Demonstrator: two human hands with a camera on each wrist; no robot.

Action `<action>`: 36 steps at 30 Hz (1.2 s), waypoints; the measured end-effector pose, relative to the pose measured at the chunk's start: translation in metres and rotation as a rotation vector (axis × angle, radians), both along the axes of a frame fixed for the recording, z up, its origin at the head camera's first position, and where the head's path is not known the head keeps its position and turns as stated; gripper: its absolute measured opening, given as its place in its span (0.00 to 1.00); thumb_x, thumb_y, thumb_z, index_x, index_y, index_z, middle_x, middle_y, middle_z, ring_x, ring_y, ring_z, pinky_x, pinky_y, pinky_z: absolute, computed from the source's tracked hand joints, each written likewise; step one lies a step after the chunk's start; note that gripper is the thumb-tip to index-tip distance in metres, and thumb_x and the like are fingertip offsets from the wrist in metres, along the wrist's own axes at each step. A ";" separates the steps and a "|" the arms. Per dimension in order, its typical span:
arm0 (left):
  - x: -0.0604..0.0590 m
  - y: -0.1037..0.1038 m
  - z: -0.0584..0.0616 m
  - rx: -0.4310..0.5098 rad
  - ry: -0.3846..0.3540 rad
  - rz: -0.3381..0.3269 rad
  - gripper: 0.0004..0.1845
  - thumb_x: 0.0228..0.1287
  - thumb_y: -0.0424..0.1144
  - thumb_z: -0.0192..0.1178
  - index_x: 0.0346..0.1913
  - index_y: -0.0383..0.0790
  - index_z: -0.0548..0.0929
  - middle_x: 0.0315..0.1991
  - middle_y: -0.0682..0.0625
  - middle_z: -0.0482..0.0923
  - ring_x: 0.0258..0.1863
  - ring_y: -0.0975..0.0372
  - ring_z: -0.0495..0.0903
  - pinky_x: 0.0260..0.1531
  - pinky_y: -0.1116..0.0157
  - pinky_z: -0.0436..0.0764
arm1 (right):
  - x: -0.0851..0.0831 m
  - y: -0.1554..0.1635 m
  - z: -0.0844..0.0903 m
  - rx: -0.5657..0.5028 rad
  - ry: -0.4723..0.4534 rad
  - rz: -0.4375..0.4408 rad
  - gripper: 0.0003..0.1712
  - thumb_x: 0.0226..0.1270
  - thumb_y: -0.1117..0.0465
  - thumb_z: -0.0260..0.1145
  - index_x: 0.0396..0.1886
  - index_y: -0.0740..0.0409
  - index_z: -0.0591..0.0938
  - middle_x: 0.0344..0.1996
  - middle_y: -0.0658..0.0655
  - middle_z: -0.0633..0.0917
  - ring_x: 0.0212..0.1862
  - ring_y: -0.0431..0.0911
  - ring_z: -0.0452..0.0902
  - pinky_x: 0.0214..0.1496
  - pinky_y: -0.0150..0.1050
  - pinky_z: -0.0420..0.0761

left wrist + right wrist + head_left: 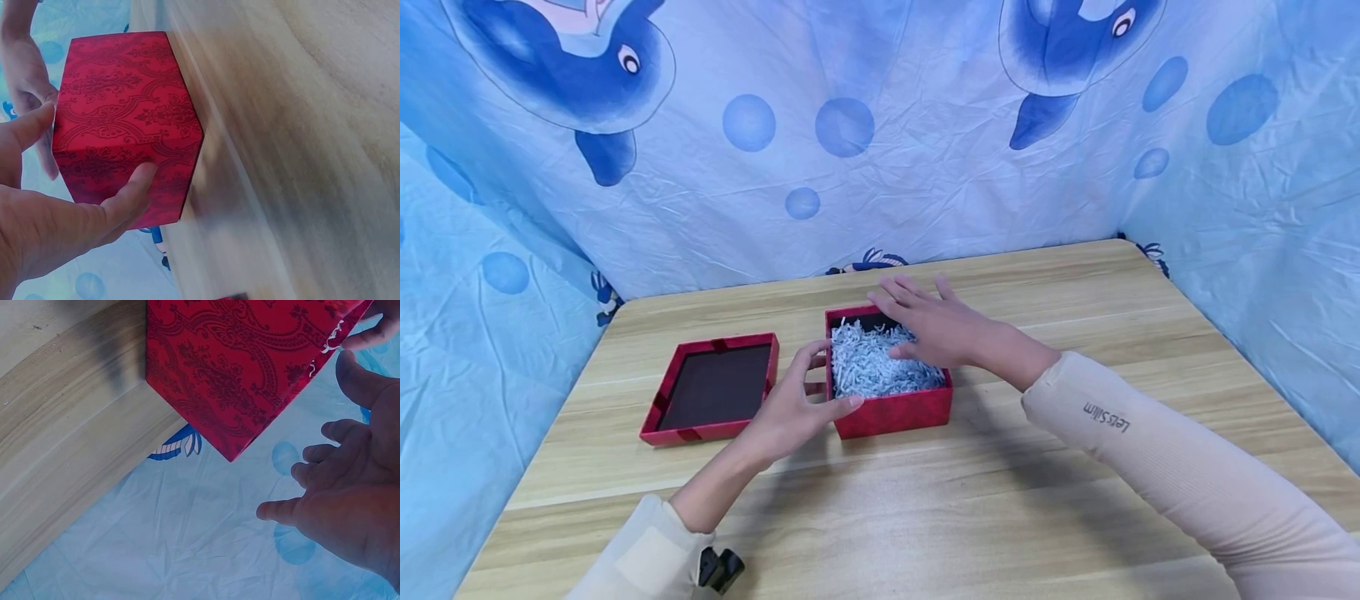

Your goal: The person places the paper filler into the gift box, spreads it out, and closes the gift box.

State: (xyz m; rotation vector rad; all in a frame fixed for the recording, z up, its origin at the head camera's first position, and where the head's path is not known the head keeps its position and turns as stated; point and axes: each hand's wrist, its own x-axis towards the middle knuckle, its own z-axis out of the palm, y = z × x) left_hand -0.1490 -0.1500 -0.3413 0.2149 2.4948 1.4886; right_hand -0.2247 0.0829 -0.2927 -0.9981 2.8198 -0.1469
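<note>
Whale-print cloth backs the wooden table (pixel 1075 467); from my head, my left hand (pixel 793 408) grips the red box (pixel 891 410) at its left wall, lid (pixel 711 387) left of it, while my right hand (pixel 943 329) lies flat on the shredded paper (pixel 868 371). Left wrist: thumb and fingers (pixel 128 194) clamp the box's side; I'd hold firm. Right wrist: fingers (pixel 294 509) spread open; press gently, evenly.

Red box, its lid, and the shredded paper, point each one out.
red box (pixel 891 410): head view, front wall.
lid (pixel 715 387): head view, dark inner face.
shredded paper (pixel 868 367): head view, middle of pile.
</note>
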 end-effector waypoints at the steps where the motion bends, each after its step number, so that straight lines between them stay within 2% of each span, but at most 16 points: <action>1: 0.000 -0.001 0.001 0.002 0.002 -0.001 0.48 0.56 0.52 0.69 0.74 0.49 0.52 0.70 0.42 0.57 0.63 0.42 0.67 0.52 0.49 0.78 | 0.000 -0.001 0.001 0.002 -0.001 0.000 0.49 0.68 0.41 0.59 0.78 0.44 0.43 0.77 0.51 0.40 0.76 0.47 0.29 0.71 0.61 0.30; 14: 0.000 -0.011 0.009 -0.030 0.003 0.028 0.48 0.58 0.56 0.66 0.74 0.47 0.51 0.70 0.43 0.57 0.64 0.43 0.67 0.54 0.48 0.76 | 0.003 -0.011 0.003 -0.001 0.009 0.005 0.48 0.69 0.42 0.59 0.78 0.44 0.43 0.77 0.51 0.41 0.76 0.47 0.30 0.72 0.61 0.34; 21: -0.003 -0.023 0.017 -0.057 -0.006 0.074 0.42 0.65 0.60 0.56 0.74 0.46 0.53 0.70 0.42 0.59 0.65 0.47 0.67 0.56 0.50 0.75 | 0.006 -0.025 0.005 -0.113 -0.072 0.019 0.46 0.70 0.44 0.59 0.78 0.44 0.44 0.77 0.52 0.44 0.77 0.48 0.35 0.73 0.60 0.40; 27: -0.005 -0.035 0.025 -0.043 -0.054 0.119 0.42 0.68 0.63 0.49 0.75 0.44 0.50 0.71 0.40 0.57 0.59 0.45 0.73 0.59 0.48 0.72 | 0.008 -0.037 0.009 -0.175 -0.124 0.022 0.45 0.70 0.43 0.57 0.78 0.42 0.44 0.77 0.52 0.43 0.77 0.48 0.37 0.74 0.56 0.46; 32: -0.007 -0.041 0.029 -0.026 -0.062 0.150 0.43 0.68 0.66 0.46 0.75 0.41 0.51 0.70 0.39 0.57 0.65 0.47 0.66 0.61 0.49 0.70 | 0.009 -0.040 0.010 -0.190 -0.154 0.014 0.44 0.71 0.43 0.55 0.78 0.42 0.43 0.77 0.51 0.43 0.77 0.47 0.37 0.75 0.52 0.45; 36: -0.012 -0.051 0.034 -0.050 -0.069 0.182 0.46 0.66 0.70 0.42 0.75 0.39 0.51 0.71 0.38 0.56 0.68 0.46 0.60 0.64 0.47 0.65 | 0.007 -0.045 0.011 -0.240 -0.230 0.018 0.43 0.72 0.41 0.53 0.78 0.41 0.43 0.77 0.50 0.43 0.77 0.46 0.37 0.75 0.48 0.49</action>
